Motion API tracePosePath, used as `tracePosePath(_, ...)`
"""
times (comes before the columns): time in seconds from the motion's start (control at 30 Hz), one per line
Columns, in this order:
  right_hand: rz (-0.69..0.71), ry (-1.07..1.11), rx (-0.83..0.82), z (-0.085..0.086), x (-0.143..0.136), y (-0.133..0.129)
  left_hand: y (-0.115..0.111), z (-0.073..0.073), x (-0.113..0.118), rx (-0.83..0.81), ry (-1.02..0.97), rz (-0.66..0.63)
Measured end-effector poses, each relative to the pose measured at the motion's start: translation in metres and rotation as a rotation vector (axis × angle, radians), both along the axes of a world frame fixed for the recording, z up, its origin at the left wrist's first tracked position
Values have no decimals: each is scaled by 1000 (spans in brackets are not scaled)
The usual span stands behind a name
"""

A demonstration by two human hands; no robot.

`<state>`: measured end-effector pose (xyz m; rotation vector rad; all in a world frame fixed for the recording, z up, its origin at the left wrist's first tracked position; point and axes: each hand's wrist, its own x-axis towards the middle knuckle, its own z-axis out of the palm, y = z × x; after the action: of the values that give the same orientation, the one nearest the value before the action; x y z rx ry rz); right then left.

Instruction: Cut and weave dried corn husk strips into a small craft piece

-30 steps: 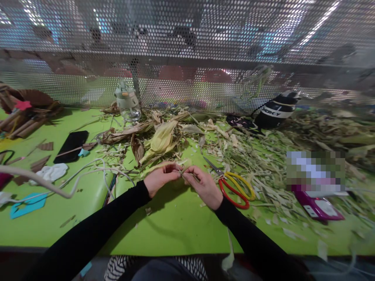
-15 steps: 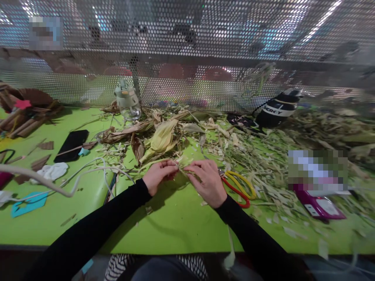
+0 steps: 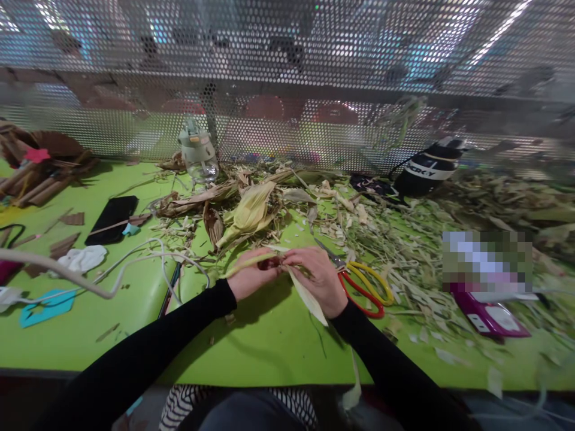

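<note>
My left hand (image 3: 252, 275) and my right hand (image 3: 317, 276) meet over the green table, fingers closed in pinches on strips of corn husk. One pale husk strip (image 3: 309, 297) slants down from the fingers below my right palm. Another yellowish strip (image 3: 251, 261) lies across the back of my left hand. Exactly how the strips join between the fingertips is hidden. Just beyond the hands rests a bundled yellow corn husk (image 3: 251, 211). Beside my right hand lie scissors (image 3: 366, 287) with one red and one yellow handle loop, blades apart from my fingers.
Husk scraps (image 3: 381, 239) cover the table to the right and back. A clear bottle (image 3: 200, 157) and a black bottle (image 3: 429, 170) stand before a perforated metal screen (image 3: 278, 131). Left are a phone (image 3: 112, 219), a white cable (image 3: 112, 293) and a blue tag (image 3: 48, 307); right, a magenta device (image 3: 489, 314).
The husk between my hands has turned: one strip now hangs down beneath my right hand and another lies over my left. My hands stay close together in about the same place.
</note>
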<state>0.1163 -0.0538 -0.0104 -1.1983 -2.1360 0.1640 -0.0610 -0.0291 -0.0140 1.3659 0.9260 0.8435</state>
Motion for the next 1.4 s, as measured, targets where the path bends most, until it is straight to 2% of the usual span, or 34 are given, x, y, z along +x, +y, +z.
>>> tracePosePath(0.1, -43, 83, -161, -4, -1, -2, 1, 0, -2, 7, 3, -63)
tracePosePath(0.27, -100, 192, -330, -4, -5, -6, 0, -2, -2, -48, -40, -53)
tracePosePath(0.4, -128, 192, -324, 4, -5, -5, -2, -1, 0, -98, -79, -51)
tracePosePath(0.53, -126, 223, -283, 12, 0, -5, -2, 1, 3, -227, -98, -18)
tracePosePath(0.63, -68, 393, -403, 15, 2, -7, 1, 0, 3, -255, -93, 5)
tracePosePath(0.7, -21, 537, -532, 14, 0, -9, 1, -2, 1, -225, -84, -22)
tracePosePath(0.8, -3, 659, -679, 10, -3, -9, 0, -5, 0, -75, -23, -44)
tracePosePath(0.87, 5, 675, -712, 5, -5, -8, -3, -5, -1, 33, 68, -27)
tracePosePath(0.93, 22, 676, -717, 0, -5, -7, -5, -6, 0, 57, 123, -20)
tracePosePath(1.03, 25, 654, -699, -1, -4, -7, -6, -7, 2, 14, 111, -25)
tracePosePath(1.13, 33, 625, -701, 5, -2, -8, -6, -8, 3, -46, 55, -28)
tracePosePath(1.3, 105, 897, -762, 17, 3, -11, -4, 0, 2, -232, -126, -72)
tracePosePath(1.4, 32, 963, -707, 21, 3, -11, -5, 6, 2, -339, -166, -64)
